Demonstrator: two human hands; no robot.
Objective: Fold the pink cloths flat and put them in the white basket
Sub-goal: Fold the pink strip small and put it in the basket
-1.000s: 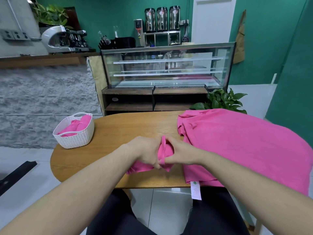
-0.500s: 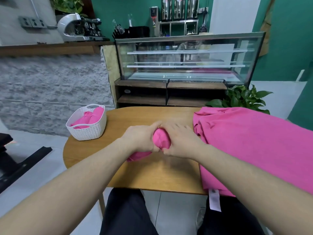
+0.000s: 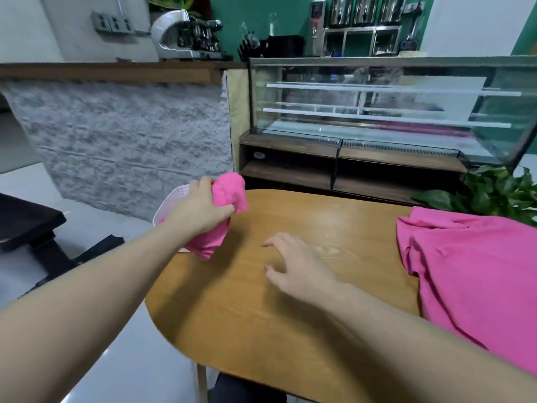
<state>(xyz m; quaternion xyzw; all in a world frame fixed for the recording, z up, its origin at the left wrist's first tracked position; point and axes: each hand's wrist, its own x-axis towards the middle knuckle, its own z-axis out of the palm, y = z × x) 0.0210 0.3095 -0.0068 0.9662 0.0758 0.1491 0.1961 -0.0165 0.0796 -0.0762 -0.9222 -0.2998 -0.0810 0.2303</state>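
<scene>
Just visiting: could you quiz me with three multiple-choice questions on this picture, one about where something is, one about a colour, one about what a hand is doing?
1. Where does the big cloth lie?
A. on the table's right side
B. on the floor
C. in the glass case

2. What colour is the bundle in the left hand?
A. white
B. green
C. pink

3. What is the right hand doing?
A. gripping a cloth
B. hovering open, holding nothing
C. lifting the basket

Answers:
1. A, it spreads over the table at the right.
2. C, it is bright pink.
3. B, its fingers are spread over bare wood.
</scene>
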